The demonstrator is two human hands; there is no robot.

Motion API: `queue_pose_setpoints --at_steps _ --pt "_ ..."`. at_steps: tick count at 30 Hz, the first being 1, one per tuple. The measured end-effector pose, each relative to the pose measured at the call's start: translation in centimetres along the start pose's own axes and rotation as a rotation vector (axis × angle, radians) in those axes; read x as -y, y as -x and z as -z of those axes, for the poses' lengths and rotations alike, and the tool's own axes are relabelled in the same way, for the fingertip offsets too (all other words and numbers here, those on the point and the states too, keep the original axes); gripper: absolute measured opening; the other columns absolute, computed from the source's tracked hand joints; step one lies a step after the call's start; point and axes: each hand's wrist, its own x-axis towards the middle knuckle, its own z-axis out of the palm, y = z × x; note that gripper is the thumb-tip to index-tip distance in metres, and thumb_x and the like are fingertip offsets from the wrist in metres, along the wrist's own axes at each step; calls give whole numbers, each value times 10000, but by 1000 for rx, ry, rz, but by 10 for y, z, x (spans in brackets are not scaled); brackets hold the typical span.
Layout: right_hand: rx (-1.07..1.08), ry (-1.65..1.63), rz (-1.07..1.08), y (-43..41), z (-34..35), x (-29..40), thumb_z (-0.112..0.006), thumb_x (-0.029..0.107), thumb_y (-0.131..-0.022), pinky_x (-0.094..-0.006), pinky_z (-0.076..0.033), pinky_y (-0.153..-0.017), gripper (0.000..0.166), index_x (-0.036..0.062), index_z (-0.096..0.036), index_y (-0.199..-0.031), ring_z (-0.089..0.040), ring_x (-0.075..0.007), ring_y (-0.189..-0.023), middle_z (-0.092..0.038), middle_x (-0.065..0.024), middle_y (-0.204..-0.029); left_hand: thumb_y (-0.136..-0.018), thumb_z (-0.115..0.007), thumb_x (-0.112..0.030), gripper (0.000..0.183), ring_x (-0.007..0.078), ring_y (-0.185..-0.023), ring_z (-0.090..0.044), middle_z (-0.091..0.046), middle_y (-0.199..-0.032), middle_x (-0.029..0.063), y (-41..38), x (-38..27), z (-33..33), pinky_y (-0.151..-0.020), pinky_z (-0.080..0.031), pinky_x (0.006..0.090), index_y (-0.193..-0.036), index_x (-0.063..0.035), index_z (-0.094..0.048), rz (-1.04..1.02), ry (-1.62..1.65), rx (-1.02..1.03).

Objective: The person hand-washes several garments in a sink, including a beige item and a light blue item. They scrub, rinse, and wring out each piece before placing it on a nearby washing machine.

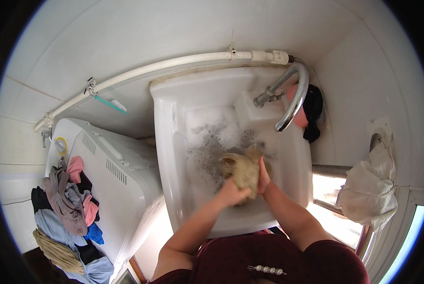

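A wet khaki cloth, blurred by motion, is in both hands over the front half of a white sink. My left hand grips its lower left part with the fingers curled in. On the other side my right hand holds the cloth's right edge, its fingers mostly hidden behind the fabric. Grey, soapy water fills the basin below, with white foam towards the back. Part of the cloth seems to reach into the water.
A curved chrome faucet arches over the sink's right rear. Left of it stands a white washing machine with a clothes pile. A teal brush hangs from the wall pipe. A white cloth bag hangs at right.
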Motion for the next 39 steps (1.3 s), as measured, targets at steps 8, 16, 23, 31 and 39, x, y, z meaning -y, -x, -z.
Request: queue_pose_setpoints --at_steps 8,16,23,31,39 --pt "-586 260 214 -36 -30 13 -365 674 -859 -425 -427 -905 779 21 -497 -1263 -518 -272 -1103 -525 -132 -1251 -782 -623 -420 393 357 -743 -631 -646 -823 158 -38 -14 -39 -658 -511 416 -958 -69 -639 -46 -599 -302" --pt "-485 1599 -156 -42 40 35 -475 478 -905 -382 -464 -846 565 34 -502 -1253 -576 -272 -1043 -589 -167 -1156 -797 -620 -477 772 317 -1071 -536 -491 -1248 203 -15 57 93 -874 -463 397 -1386 -97 -296 630 -778 -355" --pt "47 2262 89 -28 52 -17 -592 170 -810 -385 -471 -817 297 97 -606 -1097 -587 -329 -960 -621 -170 -977 -770 -645 -488 882 351 -1258 -368 -256 -1448 170 -73 53 49 -994 -378 437 -1445 -127 -207 543 -1185 106" --pt "-1023 518 379 -24 129 46 -570 389 -882 -410 -426 -944 479 122 -507 -1275 -546 -280 -1076 -549 -92 -1235 -747 -644 -308 482 323 -975 -590 -613 -1077 190 -75 195 41 -803 -459 478 -1135 -36 -562 604 -636 -69" --pt "-78 -211 217 -61 55 10 -590 473 -850 -430 -385 -989 614 96 -450 -1314 -515 -242 -1145 -487 -88 -1316 -650 -667 -278 412 378 -921 -554 -606 -947 201 -32 0 -63 -818 -432 451 -971 -27 -604 -304 -733 12"
